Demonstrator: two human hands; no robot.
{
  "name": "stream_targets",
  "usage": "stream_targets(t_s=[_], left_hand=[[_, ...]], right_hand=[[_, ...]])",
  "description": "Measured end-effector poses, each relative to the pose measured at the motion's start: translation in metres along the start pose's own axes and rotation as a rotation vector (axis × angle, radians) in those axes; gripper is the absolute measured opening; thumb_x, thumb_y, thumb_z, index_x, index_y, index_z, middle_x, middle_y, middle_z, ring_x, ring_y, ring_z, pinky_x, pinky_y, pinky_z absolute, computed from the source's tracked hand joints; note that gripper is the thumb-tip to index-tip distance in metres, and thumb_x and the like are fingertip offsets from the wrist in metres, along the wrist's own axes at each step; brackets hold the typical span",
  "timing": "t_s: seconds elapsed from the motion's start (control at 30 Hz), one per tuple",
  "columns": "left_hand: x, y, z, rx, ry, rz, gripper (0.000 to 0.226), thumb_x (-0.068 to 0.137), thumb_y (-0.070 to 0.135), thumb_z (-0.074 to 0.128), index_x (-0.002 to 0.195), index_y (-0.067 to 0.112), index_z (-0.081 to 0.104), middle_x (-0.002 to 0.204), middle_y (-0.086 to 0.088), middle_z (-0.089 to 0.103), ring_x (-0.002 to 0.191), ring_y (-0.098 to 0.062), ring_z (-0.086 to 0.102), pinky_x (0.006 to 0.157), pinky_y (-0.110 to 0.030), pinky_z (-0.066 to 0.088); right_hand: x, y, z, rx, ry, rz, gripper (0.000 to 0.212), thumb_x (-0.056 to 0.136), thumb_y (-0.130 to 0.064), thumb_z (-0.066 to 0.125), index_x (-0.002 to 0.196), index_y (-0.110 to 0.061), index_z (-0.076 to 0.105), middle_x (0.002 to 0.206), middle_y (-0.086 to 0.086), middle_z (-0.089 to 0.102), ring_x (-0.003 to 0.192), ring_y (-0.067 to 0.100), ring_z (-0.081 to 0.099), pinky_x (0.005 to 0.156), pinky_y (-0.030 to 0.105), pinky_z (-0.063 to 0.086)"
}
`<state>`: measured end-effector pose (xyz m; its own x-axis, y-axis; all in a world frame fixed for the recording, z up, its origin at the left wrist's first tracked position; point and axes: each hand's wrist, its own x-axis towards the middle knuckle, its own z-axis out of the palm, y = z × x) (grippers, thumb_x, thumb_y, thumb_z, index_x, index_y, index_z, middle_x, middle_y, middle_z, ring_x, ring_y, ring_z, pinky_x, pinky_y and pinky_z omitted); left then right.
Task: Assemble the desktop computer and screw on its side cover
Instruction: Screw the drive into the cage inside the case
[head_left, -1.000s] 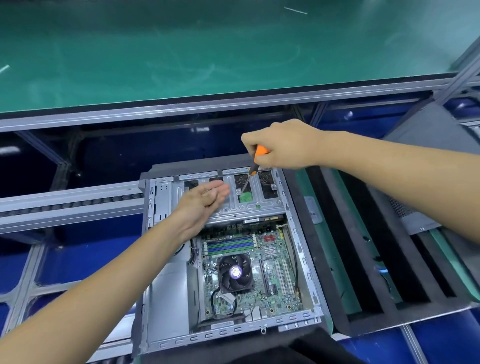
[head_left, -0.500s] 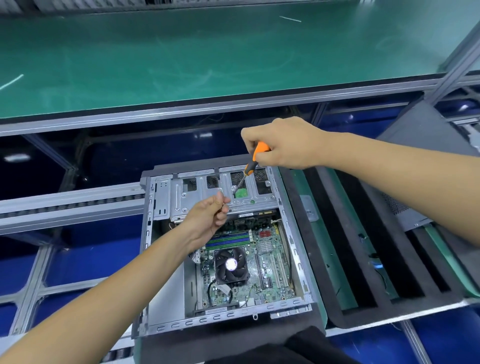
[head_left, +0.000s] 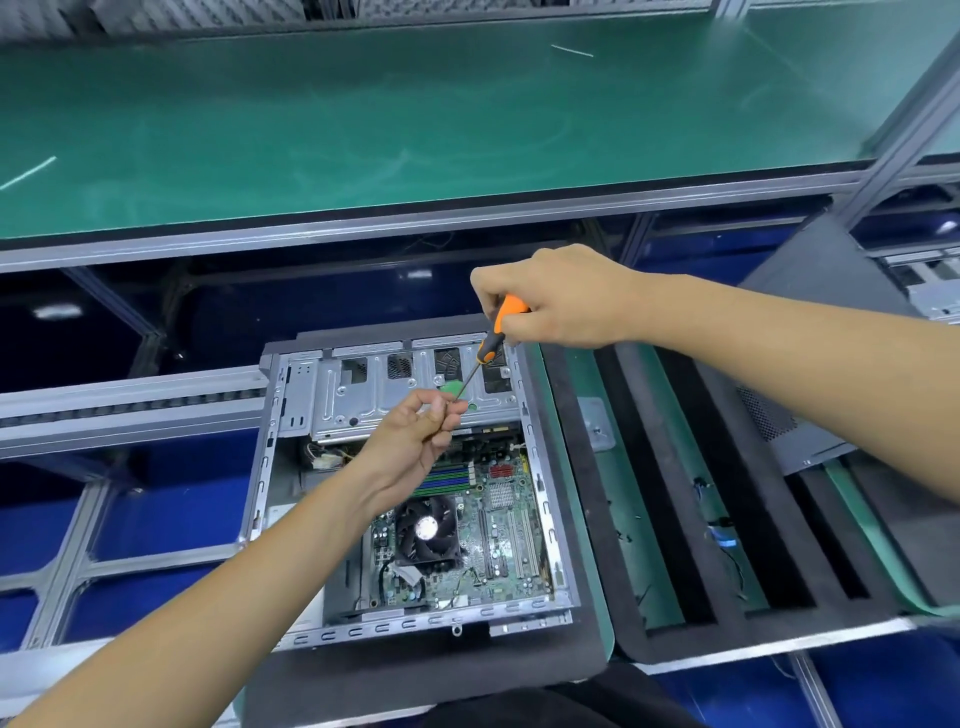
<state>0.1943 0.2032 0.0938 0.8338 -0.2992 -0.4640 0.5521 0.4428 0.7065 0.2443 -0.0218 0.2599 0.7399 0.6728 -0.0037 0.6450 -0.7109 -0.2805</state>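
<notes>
The screwdriver (head_left: 488, 349) tip disappears behind the left hand (head_left: 415, 441), whose pinched fingertips (head_left: 441, 410) cover whatever they hold. The right hand (head_left: 556, 299) hides most of the orange handle. The left forearm covers part of the motherboard (head_left: 498, 519).

Two bare hands are in view: the left hand (head_left: 415, 436) at centre frame and the right hand (head_left: 556, 301) above it, right of centre. One orange-and-black-handled screwdriver (head_left: 491, 343) sits in the right hand. One open grey metal computer case (head_left: 291, 415) lies at lower centre, holding one green motherboard (head_left: 498, 525) with one black round cooling fan (head_left: 427, 530). One dark grey flat side panel (head_left: 810, 364) lies at the right edge.
</notes>
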Motion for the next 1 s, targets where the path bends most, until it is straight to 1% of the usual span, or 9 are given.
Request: stream_targets(t_s=[0.13, 0.2, 0.33, 0.43, 0.47, 0.53, 0.6, 0.87, 1.0], left_hand=[[0.001, -0.006, 0.015, -0.016, -0.025, 0.026, 0.008, 0.094, 0.015, 0.057, 0.096, 0.007, 0.06, 0.088, -0.006, 0.071, 0.064, -0.005, 0.056, 0.052, -0.014, 0.046], [0.0, -0.01, 0.022, -0.014, -0.034, 0.036, 0.012, 0.101, 0.011, 0.051, 0.093, 0.009, 0.059, 0.085, -0.005, 0.066, 0.062, -0.006, 0.052, 0.052, -0.014, 0.044], [0.001, -0.015, 0.035, -0.044, -0.011, 0.087, 0.011, 0.101, 0.012, 0.049, 0.096, 0.009, 0.058, 0.083, -0.002, 0.068, 0.061, -0.004, 0.052, 0.052, -0.013, 0.044], [0.003, -0.018, 0.041, -0.072, 0.012, 0.102, 0.013, 0.103, 0.01, 0.047, 0.097, 0.008, 0.059, 0.083, -0.001, 0.071, 0.062, -0.004, 0.054, 0.053, -0.013, 0.045], [0.003, -0.019, 0.042, -0.066, 0.009, 0.101, 0.015, 0.104, 0.01, 0.046, 0.097, 0.009, 0.059, 0.083, -0.001, 0.071, 0.063, -0.004, 0.054, 0.054, -0.013, 0.046], [0.005, -0.021, 0.047, -0.048, 0.001, 0.102, 0.015, 0.104, 0.01, 0.045, 0.098, 0.009, 0.059, 0.084, -0.001, 0.07, 0.063, -0.004, 0.053, 0.055, -0.014, 0.046], [0.006, -0.024, 0.051, -0.056, 0.004, 0.103, 0.014, 0.104, 0.01, 0.045, 0.1, 0.009, 0.059, 0.084, -0.001, 0.07, 0.063, -0.004, 0.054, 0.055, -0.013, 0.046], [0.013, -0.032, 0.061, -0.201, 0.045, 0.112, 0.018, 0.106, 0.003, 0.043, 0.102, 0.007, 0.06, 0.088, -0.003, 0.071, 0.064, -0.005, 0.057, 0.054, -0.015, 0.047], [0.017, -0.032, 0.067, -0.285, 0.058, 0.172, 0.016, 0.106, 0.011, 0.043, 0.108, 0.008, 0.058, 0.087, 0.0, 0.073, 0.066, -0.004, 0.058, 0.056, -0.014, 0.047]], right_hand=[[-0.008, 0.008, -0.003, -0.007, -0.015, -0.009, 0.008, 0.083, -0.032, 0.05, 0.089, -0.03, 0.046, 0.071, -0.047, 0.052, 0.073, -0.012, 0.051, 0.056, 0.03, 0.029], [-0.013, 0.012, -0.004, -0.001, -0.017, -0.013, 0.006, 0.085, -0.029, 0.051, 0.089, -0.029, 0.047, 0.068, -0.051, 0.05, 0.072, -0.016, 0.05, 0.055, 0.029, 0.028], [-0.02, 0.021, -0.008, 0.003, -0.019, 0.007, 0.007, 0.086, -0.029, 0.052, 0.088, -0.03, 0.045, 0.072, -0.046, 0.053, 0.071, -0.009, 0.052, 0.057, 0.032, 0.03], [-0.023, 0.028, -0.011, 0.001, -0.003, 0.002, 0.01, 0.087, -0.029, 0.053, 0.087, -0.032, 0.043, 0.07, -0.048, 0.051, 0.071, -0.011, 0.051, 0.056, 0.031, 0.029], [-0.025, 0.029, -0.011, -0.002, -0.005, 0.0, 0.01, 0.087, -0.03, 0.053, 0.087, -0.032, 0.043, 0.07, -0.046, 0.053, 0.07, -0.01, 0.052, 0.056, 0.031, 0.028], [-0.029, 0.033, -0.01, -0.021, 0.004, 0.004, 0.009, 0.086, -0.032, 0.053, 0.088, -0.032, 0.044, 0.064, -0.022, 0.06, 0.062, 0.002, 0.053, 0.056, 0.032, 0.031], [-0.032, 0.036, -0.008, -0.042, 0.022, 0.013, 0.01, 0.086, -0.033, 0.054, 0.089, -0.032, 0.044, 0.057, -0.01, 0.054, 0.055, 0.008, 0.05, 0.057, 0.034, 0.036], [-0.04, 0.043, -0.008, -0.078, 0.057, 0.001, 0.011, 0.084, -0.034, 0.05, 0.091, -0.033, 0.041, 0.057, -0.01, 0.051, 0.055, 0.008, 0.048, 0.055, 0.033, 0.031], [-0.044, 0.042, 0.0, -0.177, 0.165, -0.072, 0.014, 0.085, -0.035, 0.049, 0.094, -0.029, 0.041, 0.052, -0.01, 0.037, 0.053, 0.022, 0.043, 0.051, 0.033, 0.02]])
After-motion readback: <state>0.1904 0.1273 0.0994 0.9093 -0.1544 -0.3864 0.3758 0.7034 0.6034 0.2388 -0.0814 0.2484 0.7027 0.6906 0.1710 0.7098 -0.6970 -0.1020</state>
